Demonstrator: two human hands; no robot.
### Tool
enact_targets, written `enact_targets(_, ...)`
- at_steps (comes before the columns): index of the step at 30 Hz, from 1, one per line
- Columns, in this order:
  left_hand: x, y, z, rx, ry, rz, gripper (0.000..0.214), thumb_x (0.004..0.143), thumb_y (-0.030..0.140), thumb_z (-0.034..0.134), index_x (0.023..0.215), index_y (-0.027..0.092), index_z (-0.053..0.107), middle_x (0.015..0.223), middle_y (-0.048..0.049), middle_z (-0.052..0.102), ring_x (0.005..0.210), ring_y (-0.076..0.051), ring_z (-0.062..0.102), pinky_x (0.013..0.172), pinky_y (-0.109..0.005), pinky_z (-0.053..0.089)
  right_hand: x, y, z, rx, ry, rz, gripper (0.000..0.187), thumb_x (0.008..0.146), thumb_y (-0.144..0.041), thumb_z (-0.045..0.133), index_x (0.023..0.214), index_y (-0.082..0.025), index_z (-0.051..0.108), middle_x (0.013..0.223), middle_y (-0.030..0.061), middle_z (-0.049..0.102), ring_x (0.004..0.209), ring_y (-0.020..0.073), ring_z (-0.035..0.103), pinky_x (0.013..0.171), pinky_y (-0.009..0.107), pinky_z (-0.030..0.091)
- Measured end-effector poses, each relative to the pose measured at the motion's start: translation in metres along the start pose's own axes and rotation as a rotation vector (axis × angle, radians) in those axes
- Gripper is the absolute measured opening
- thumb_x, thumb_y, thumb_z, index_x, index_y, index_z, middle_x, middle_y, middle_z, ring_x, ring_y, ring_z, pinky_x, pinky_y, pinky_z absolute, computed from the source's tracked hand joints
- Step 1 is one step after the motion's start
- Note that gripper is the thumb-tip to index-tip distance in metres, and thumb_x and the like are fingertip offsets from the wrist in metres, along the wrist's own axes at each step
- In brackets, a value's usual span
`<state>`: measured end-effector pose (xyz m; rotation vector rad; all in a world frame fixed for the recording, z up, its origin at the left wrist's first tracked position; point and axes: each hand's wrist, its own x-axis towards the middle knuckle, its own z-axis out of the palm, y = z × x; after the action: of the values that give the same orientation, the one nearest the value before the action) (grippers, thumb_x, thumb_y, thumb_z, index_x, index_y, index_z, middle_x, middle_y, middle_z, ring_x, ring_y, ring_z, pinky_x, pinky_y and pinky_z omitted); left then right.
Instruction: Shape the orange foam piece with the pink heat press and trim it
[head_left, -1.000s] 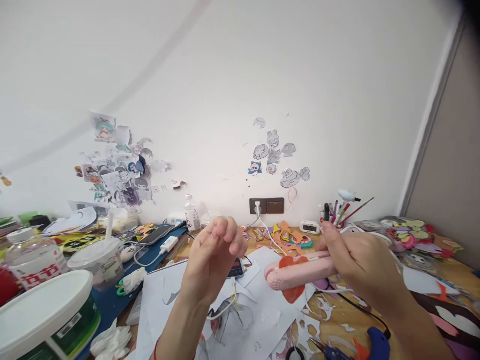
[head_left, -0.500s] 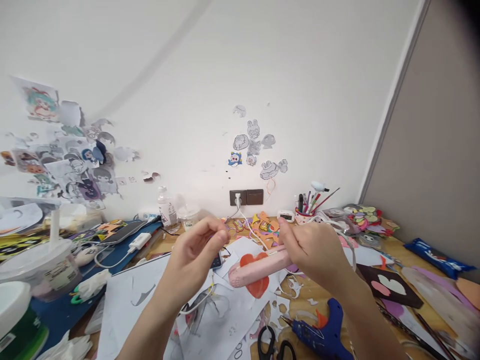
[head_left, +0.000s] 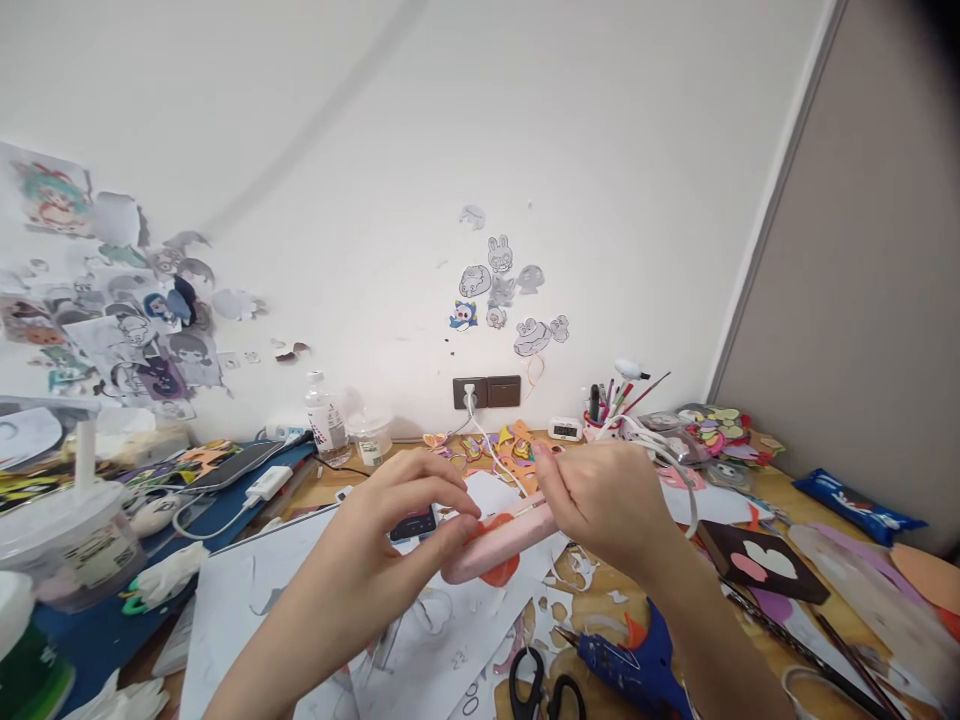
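Observation:
My right hand [head_left: 604, 505] grips a long pink device [head_left: 495, 545] by its right end and holds it above the desk. A white cord [head_left: 660, 455] loops over the back of that hand. My left hand [head_left: 382, 545] reaches in from the left, its fingertips touching the pink device's left end. An orange-red heart-shaped cutout [head_left: 499, 570] lies on white paper just beneath the device. A phone [head_left: 412, 524] lies flat behind my left hand.
A blue glue gun [head_left: 637, 665] and black scissors [head_left: 544, 690] lie at the front. White paper sheets [head_left: 247, 610] and scraps cover the middle. A lidded cup [head_left: 67, 545] stands at the left, a pen holder [head_left: 607, 410] at the back, foam cutouts [head_left: 720, 425] at the right.
My left hand has come down from a raised, loosely closed pose and now touches the pink device's left end. The view has swung right and the device sits lower.

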<state>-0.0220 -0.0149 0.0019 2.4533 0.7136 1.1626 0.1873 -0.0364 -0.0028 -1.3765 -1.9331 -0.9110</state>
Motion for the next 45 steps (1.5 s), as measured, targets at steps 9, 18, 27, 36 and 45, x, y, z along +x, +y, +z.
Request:
enact_targets(9, 0.001, -0.007, 0.009, 0.087, -0.108, -0.038, 0.013, 0.087, 0.021, 0.049, 0.078, 0.022, 0.059, 0.084, -0.0048, 0.057, 0.083, -0.023, 0.047, 0.073, -0.030, 0.035, 0.000, -0.002, 0.005, -0.014, -0.072, -0.043, 0.059, 0.092, -0.026, 0.031, 0.038, -0.015, 0.052, 0.035, 0.0013, 0.051, 0.034, 0.0085, 0.037, 0.045, 0.027, 0.011)
enact_targets(18, 0.004, -0.008, 0.008, -0.357, 0.053, -0.185, 0.018, 0.092, 0.029, 0.039, 0.085, 0.022, 0.054, 0.082, -0.0028, 0.053, 0.077, -0.018, 0.047, 0.066, -0.026, 0.035, 0.000, 0.001, 0.001, -0.020, -0.086, -0.045, 0.058, 0.092, -0.025, 0.032, 0.037, -0.016, 0.049, 0.034, 0.0005, 0.048, 0.034, 0.0088, 0.035, 0.046, 0.028, 0.012)
enact_targets(27, 0.007, -0.005, 0.012, -0.384, 0.419, -0.059, 0.017, 0.089, 0.024, 0.049, 0.079, 0.021, 0.061, 0.077, -0.0024, 0.054, 0.075, -0.017, 0.047, 0.066, -0.025, 0.035, 0.000, 0.000, -0.001, 0.007, -0.098, -0.046, 0.058, 0.092, -0.026, 0.031, 0.037, -0.015, 0.047, 0.034, 0.0007, 0.047, 0.033, 0.0084, 0.036, 0.046, 0.028, 0.011)
enact_targets(36, 0.001, 0.006, 0.009, -0.461, 0.307, 0.042, 0.012, 0.083, 0.014, 0.059, 0.078, 0.021, 0.068, 0.075, -0.0040, 0.061, 0.077, -0.018, 0.052, 0.070, -0.029, 0.039, 0.000, -0.006, 0.000, 0.020, -0.134, -0.049, 0.058, 0.092, -0.026, 0.030, 0.039, -0.016, 0.050, 0.035, 0.0014, 0.049, 0.035, 0.0084, 0.036, 0.047, 0.029, 0.012)
enact_targets(45, 0.003, -0.004, 0.012, -1.013, 0.074, 0.035, 0.010, 0.071, 0.018, 0.074, 0.068, 0.018, 0.064, 0.066, -0.0015, 0.056, 0.070, -0.015, 0.051, 0.065, -0.028, 0.040, 0.000, -0.003, 0.000, 0.020, -0.132, -0.048, 0.059, 0.093, -0.027, 0.029, 0.039, -0.016, 0.049, 0.035, 0.0007, 0.049, 0.035, 0.0082, 0.034, 0.046, 0.028, 0.011)
